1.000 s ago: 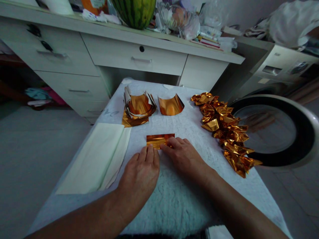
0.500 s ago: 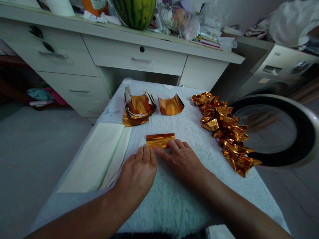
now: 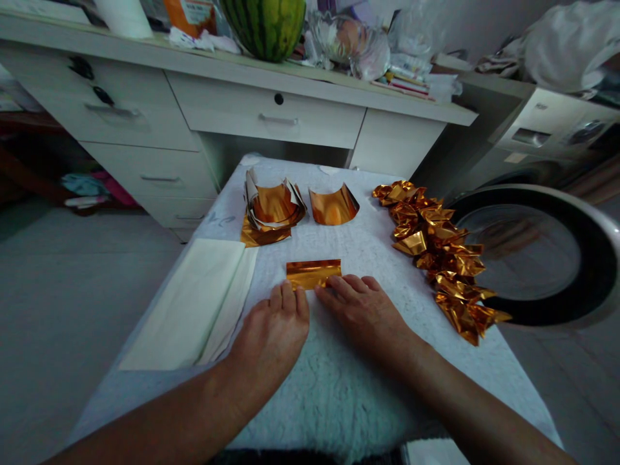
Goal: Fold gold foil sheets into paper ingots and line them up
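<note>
A small strip of gold foil paper (image 3: pixel 314 272) lies folded lengthwise on the cloth-covered table. My left hand (image 3: pixel 278 323) grips its near left corner, fingers drawn together and bent. At the near right corner, my right hand (image 3: pixel 365 310) pinches the edge between thumb and fingertips. Beyond the strip stands a stack of curled gold foil sheets (image 3: pixel 274 205), with one single curled sheet (image 3: pixel 334 205) to its right. Folded gold foil pieces (image 3: pixel 431 248) are heaped along the table's right side. The fingertips partly cover the strip's near edge.
Pale paper sheets (image 3: pixel 186 303) lie at the table's left. A white desk (image 3: pixel 227 77) with drawers stands behind, bearing a watermelon (image 3: pixel 265 26) and clutter. To the right, a washing machine's round door (image 3: pixel 598 258) hangs open beside the table edge.
My right hand has shifted slightly right along the strip's near edge, its thumb now farther from my left hand. The whole view has drifted a little.
</note>
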`<action>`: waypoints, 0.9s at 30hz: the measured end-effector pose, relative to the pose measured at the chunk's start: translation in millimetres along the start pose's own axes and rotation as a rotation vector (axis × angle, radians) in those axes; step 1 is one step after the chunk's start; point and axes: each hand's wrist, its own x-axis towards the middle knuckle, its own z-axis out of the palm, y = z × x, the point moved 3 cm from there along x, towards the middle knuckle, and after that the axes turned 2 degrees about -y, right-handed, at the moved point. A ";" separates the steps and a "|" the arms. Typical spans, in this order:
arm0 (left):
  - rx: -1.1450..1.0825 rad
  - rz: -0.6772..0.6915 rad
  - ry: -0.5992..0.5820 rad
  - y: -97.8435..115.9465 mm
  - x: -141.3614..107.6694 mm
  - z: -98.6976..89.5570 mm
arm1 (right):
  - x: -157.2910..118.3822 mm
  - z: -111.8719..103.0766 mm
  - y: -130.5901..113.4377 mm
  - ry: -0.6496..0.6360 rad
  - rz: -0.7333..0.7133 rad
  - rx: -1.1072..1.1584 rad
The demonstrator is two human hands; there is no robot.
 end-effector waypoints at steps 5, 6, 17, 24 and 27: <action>0.026 0.018 0.004 0.9 -0.4 -0.3 | -9.7 2.0 5.5 -0.005 0.012 -0.011; 0.030 0.019 0.001 0.9 -0.4 -0.3 | -11.4 2.2 7.0 -0.011 0.021 -0.011; 0.054 0.026 -0.018 1.2 -2.0 -1.6 | -29.7 8.4 22.3 -0.028 0.114 0.025; 0.029 0.021 -0.054 1.2 -0.2 -3.2 | -29.1 3.5 30.9 -0.031 0.102 0.026; 0.036 0.026 -0.061 1.8 0.5 -4.2 | -22.1 -11.6 33.3 -0.041 0.133 0.036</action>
